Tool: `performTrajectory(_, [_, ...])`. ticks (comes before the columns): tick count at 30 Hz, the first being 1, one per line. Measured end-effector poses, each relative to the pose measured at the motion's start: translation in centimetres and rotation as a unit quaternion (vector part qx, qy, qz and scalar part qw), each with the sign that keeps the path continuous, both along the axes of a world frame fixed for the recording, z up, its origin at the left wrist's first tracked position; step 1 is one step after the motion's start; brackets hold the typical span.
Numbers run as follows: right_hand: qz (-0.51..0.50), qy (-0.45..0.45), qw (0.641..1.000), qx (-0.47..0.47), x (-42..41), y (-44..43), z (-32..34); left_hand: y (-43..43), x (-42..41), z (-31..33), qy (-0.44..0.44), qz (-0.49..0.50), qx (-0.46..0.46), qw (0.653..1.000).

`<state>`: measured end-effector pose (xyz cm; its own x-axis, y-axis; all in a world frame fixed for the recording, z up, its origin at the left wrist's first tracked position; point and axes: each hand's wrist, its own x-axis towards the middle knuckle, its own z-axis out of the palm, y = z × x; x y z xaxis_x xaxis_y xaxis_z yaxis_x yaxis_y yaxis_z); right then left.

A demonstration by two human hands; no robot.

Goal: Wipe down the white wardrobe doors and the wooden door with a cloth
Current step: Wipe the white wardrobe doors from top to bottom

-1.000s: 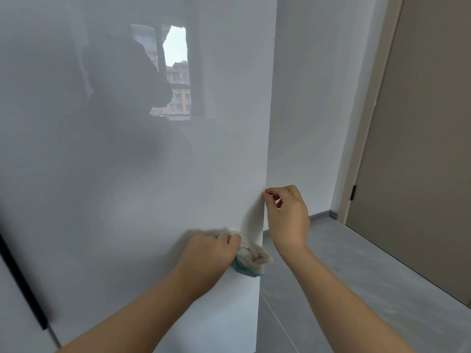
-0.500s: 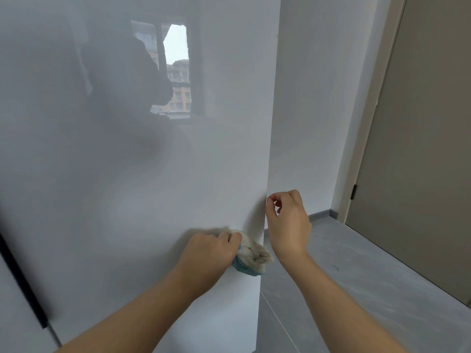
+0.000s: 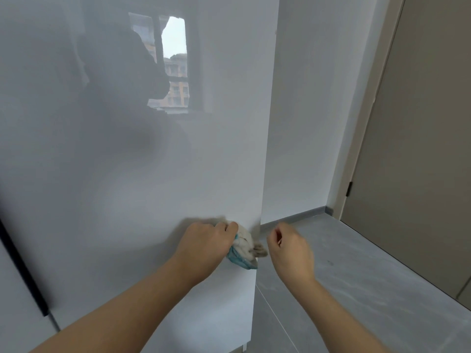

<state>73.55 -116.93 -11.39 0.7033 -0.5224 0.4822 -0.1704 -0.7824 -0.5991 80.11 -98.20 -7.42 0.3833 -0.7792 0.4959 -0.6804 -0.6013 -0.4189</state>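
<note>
1. since the left hand (image 3: 206, 247) has its fingers (image 3: 230, 228) curled round the bunched cloth (image 3: 243, 250) and presses it low on the wardrobe door (image 3: 153, 174), right at the door's right edge, one more stroke to the right would probably carry the cloth off the edge and lose contact.
2. the right hand (image 3: 290, 247) is in the air just beside that edge, not touching it. its fingers (image 3: 274, 234) are curled in and hold nothing, and the hand is blurred. the door seems to stand ajar, so with nothing steadying it the wiping pressure could swing it away and weaken the wipe.
3. a loose tail of the cloth pokes out past the edge. it could catch on the corner, or the bundle could work loose in the grip.
4. the door is glossy enough to mirror a window, so streaks would show. a bunched cloth covers little per pass, and patches could be missed.
5. the wooden door (image 3: 420, 149) stands at the right, well apart from both hands. that part of the task looks still to do.
6. counted: two hands; one cloth; one wide wardrobe door, plus a sliver of a second past a dark strip (image 3: 20, 263) at lower left; one wooden door; one black hinge (image 3: 349, 189) on it; one grey floor (image 3: 356, 289).
</note>
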Motion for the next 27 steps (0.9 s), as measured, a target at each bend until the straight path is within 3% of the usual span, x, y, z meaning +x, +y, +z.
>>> performTrajectory(3, [0.108, 0.035, 0.993, -0.021, -1.4, -0.1, -0.6, 0.1, -0.1, 0.9, -0.005, 0.003, -0.01, 1.0])
performTrajectory(7, [0.184, 0.005, 0.979, -0.084, -1.7, 1.0, -1.5, -0.3, -0.2, 2.1, -0.004, 0.017, -0.02, 1.0])
performTrajectory(11, [0.14, -0.067, 0.985, -0.072, 0.0, 1.4, -2.2, -0.9, -0.3, 2.7, -0.007, 0.016, -0.01, 1.0])
performTrajectory(19, [0.072, -0.112, 0.987, -0.083, 1.9, 0.7, 0.6, -1.1, -0.2, 4.1, -0.029, 0.003, 0.043, 0.999])
performTrajectory(27, [0.066, -0.173, 0.971, -0.149, 3.0, -0.7, 7.5, -1.2, 0.7, 9.2, -0.085, -0.012, -0.015, 0.996])
